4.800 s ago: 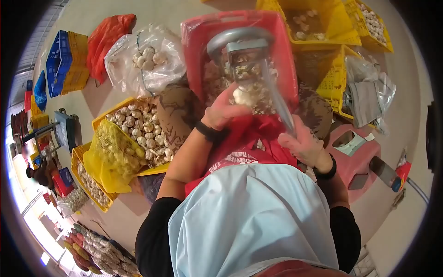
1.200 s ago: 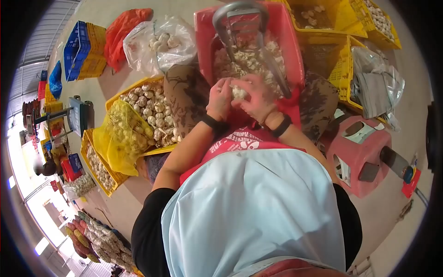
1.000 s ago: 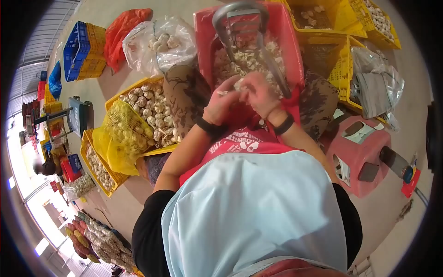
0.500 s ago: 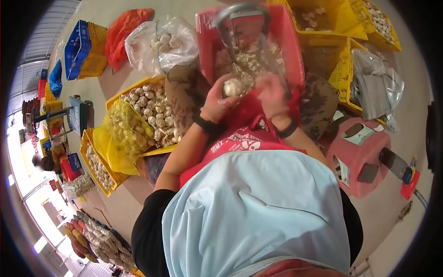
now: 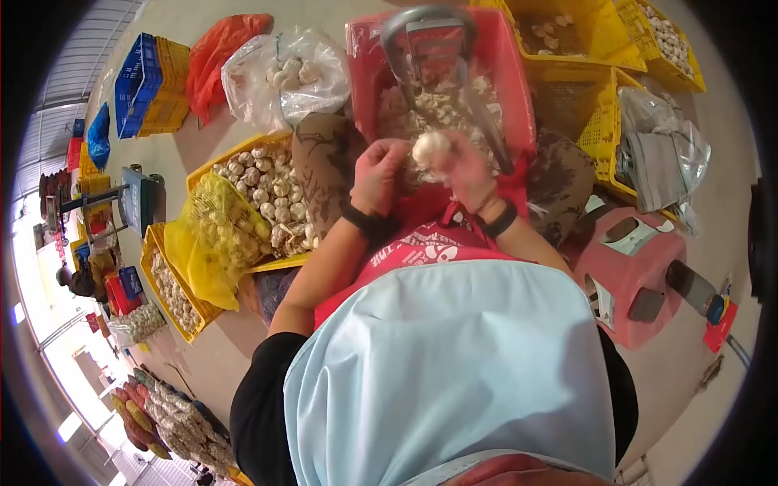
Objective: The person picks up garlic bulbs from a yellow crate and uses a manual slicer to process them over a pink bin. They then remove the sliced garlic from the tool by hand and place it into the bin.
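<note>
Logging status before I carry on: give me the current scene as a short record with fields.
right hand: holding a garlic bulb
left hand: close beside the bulb, fingers curled; whether it holds anything is unclear
in front: red bin with pale scraps inside
above bin: grey curved frame
person's left: yellow crate of garlic, partly covered by a yellow net bag
beyond crate: clear bag with more bulbs
</note>
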Available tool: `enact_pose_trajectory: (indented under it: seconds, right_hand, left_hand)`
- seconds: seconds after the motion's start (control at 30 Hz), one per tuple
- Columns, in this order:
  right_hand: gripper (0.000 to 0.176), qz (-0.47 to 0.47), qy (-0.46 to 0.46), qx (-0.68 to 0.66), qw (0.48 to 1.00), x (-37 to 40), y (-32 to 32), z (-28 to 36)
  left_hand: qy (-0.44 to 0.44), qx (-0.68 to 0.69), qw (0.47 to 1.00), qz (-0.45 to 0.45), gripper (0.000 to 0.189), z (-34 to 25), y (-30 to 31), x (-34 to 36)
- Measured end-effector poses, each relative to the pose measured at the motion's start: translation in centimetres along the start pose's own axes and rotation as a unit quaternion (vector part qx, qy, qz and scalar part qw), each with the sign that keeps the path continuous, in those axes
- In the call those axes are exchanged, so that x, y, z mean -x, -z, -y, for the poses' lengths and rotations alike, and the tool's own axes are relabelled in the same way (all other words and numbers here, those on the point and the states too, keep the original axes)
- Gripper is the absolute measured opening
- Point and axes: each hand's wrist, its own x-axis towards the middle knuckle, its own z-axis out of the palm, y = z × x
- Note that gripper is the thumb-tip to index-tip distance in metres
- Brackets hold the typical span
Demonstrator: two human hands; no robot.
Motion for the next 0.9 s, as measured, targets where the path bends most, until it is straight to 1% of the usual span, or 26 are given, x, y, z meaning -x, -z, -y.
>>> enact_pose_trajectory:
  seconds: [0.03,0.07,0.1,0.13,0.17,0.2,0.23,0.3,0.33,0.37,0.43,0.47,0.53,0.57,0.6,0.63,0.67,0.7,0.77,0.8,0.83,0.87,0.9]
  right_hand:
    - [0.037,-0.012,-0.020,-0.071,0.997,-0.1,0.1,0.0]
    - [0.038,-0.015,-0.030,-0.069,0.997,-0.1,-0.1,0.2]
    - [0.037,0.004,-0.021,0.048,0.999,-0.2,0.0,0.6]
    - [0.037,0.023,-0.012,0.163,0.986,-0.3,-0.1,1.4]
    - [0.037,0.043,-0.005,0.277,0.960,-0.3,-0.1,1.8]
    - [0.035,0.039,-0.013,0.298,0.954,-0.5,0.2,1.4]
    - [0.035,0.029,-0.019,0.279,0.960,-0.5,0.2,1.7]
    - [0.034,0.007,-0.030,0.243,0.970,-0.7,0.1,2.7]
    - [0.032,-0.030,-0.011,0.195,0.980,-0.8,0.1,2.2]
    - [0.031,-0.067,0.008,0.147,0.987,-0.9,-0.1,1.6]
    - [0.028,-0.070,0.132,0.219,0.964,-1.2,-0.5,1.3]
    - [0.027,-0.035,0.234,0.333,0.913,-1.3,-1.9,2.9]
    - [0.025,0.053,0.330,0.459,0.823,-1.4,-3.4,4.7]
    - [0.023,0.077,0.274,0.422,0.861,-1.6,-2.9,4.1]
    - [0.022,0.100,0.217,0.382,0.893,-2.0,-1.9,3.0]
    - [0.021,0.124,0.160,0.339,0.919,-2.2,-1.9,3.1]
    - [0.017,0.074,-0.005,0.257,0.964,-2.0,-2.2,3.4]
    - [0.016,0.036,0.038,0.273,0.961,-2.1,-2.4,3.3]
    - [0.015,-0.038,0.122,0.304,0.944,-2.7,-2.4,3.2]
    - [0.018,-0.071,0.103,0.281,0.952,-2.8,-1.9,2.4]
    - [0.021,-0.035,0.081,0.222,0.971,-2.5,-2.1,2.6]
    - [0.024,-0.001,0.057,0.161,0.985,-1.9,-2.3,2.8]
    - [0.028,0.032,0.032,0.099,0.994,-1.6,-2.6,3.1]
  left_hand:
    - [-0.037,-0.037,0.998,-0.030,0.047,-0.1,-0.8,0.2]
    - [-0.089,-0.019,0.996,-0.021,0.050,-0.2,-1.9,0.5]
    - [-0.141,-0.001,0.990,-0.011,0.053,-0.6,-2.8,0.9]
    - [-0.075,-0.087,0.989,0.088,0.059,-2.2,-3.2,2.0]
    - [-0.079,-0.141,0.978,0.131,0.058,-1.0,-2.0,1.1]
    - [-0.054,-0.145,0.980,0.124,0.058,-1.1,-1.7,1.0]
    - [-0.028,-0.149,0.981,0.118,0.058,-1.2,-1.4,0.9]
    - [-0.008,-0.015,0.994,0.107,0.055,-1.2,-1.5,1.2]
    - [0.002,0.053,0.994,0.100,0.053,-1.2,-1.6,1.3]
    - [0.011,0.067,0.991,0.112,0.053,-1.2,-1.4,1.2]
    - [0.027,0.095,0.986,0.135,0.053,-1.3,-0.9,0.9]
    - [0.017,0.090,0.984,0.154,0.057,-1.4,-1.2,0.9]
    - [-0.006,0.052,0.974,0.220,0.057,-1.8,-1.3,0.8]
    - [-0.017,0.033,0.967,0.253,0.057,-2.0,-1.5,0.8]
    - [-0.014,-0.036,0.985,0.167,0.056,-1.7,-2.0,1.5]
    - [0.004,-0.024,0.985,0.170,0.056,-1.3,-1.8,1.5]
    - [0.023,-0.013,0.985,0.171,0.057,-0.7,-1.2,1.5]
    - [0.042,-0.002,0.984,0.172,0.058,-0.4,-0.9,1.4]
    - [0.058,0.032,0.987,0.144,0.058,-0.5,-0.8,1.3]
    - [0.064,0.050,0.988,0.130,0.058,-0.7,-0.7,1.1]
    - [0.070,0.068,0.989,0.115,0.058,-0.8,-0.6,0.9]
    - [0.070,0.063,0.986,0.139,0.054,-1.1,-0.3,0.9]
    - [0.079,0.084,0.986,0.123,0.053,-1.2,-0.3,1.0]
